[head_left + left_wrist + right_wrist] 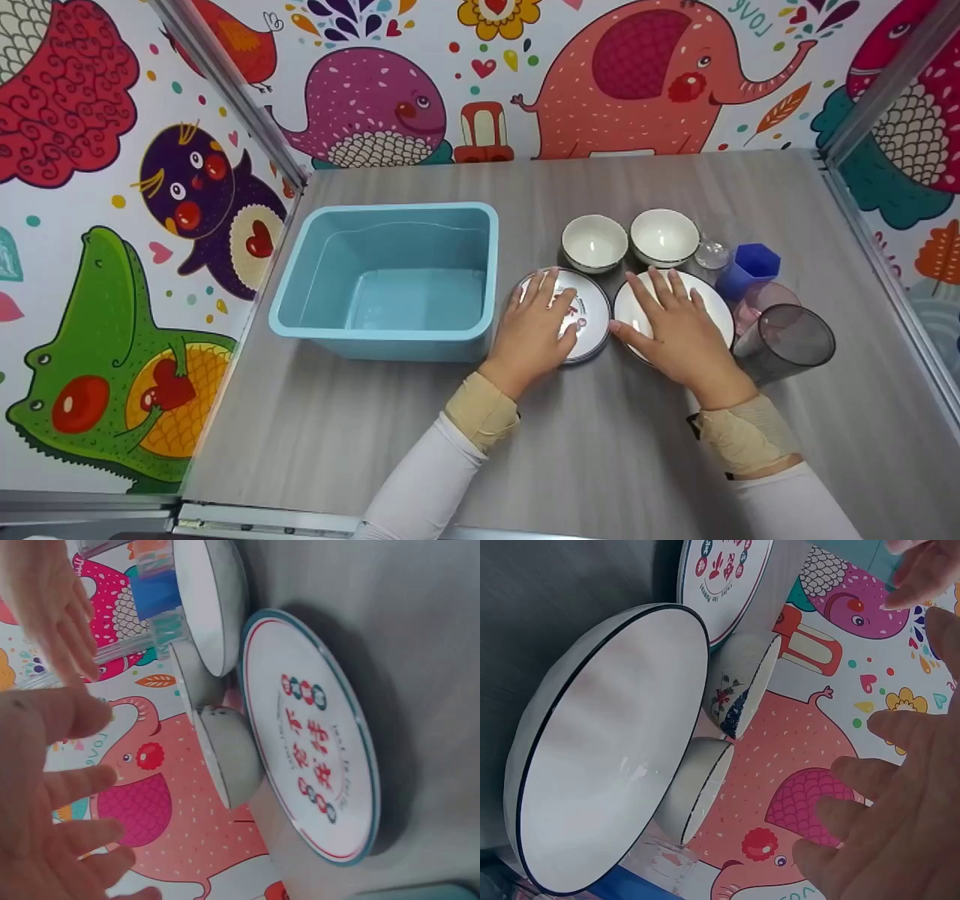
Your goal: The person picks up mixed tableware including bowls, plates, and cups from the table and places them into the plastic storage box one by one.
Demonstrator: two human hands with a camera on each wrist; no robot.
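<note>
My left hand (531, 330) hovers with spread fingers above a round plate (598, 319) that has a blue rim and red lettering. In the left wrist view a gap shows between that hand (67, 817) and the plate (311, 742). My right hand (681, 330), fingers also spread, is over a white shallow dish (718, 307) with a thin dark rim. The right wrist view shows this dish (615, 757) apart from the hand (900, 802). Behind them two small white bowls (595, 244) stand side by side. Neither hand holds anything.
A light blue plastic basin (382, 334) stands left of the plate. Along the right are a small clear glass (711, 255), a blue hexagonal cup (750, 270), a pink cup (765, 298) and a tall grey tumbler (787, 345). Printed panels (480, 82) border the table.
</note>
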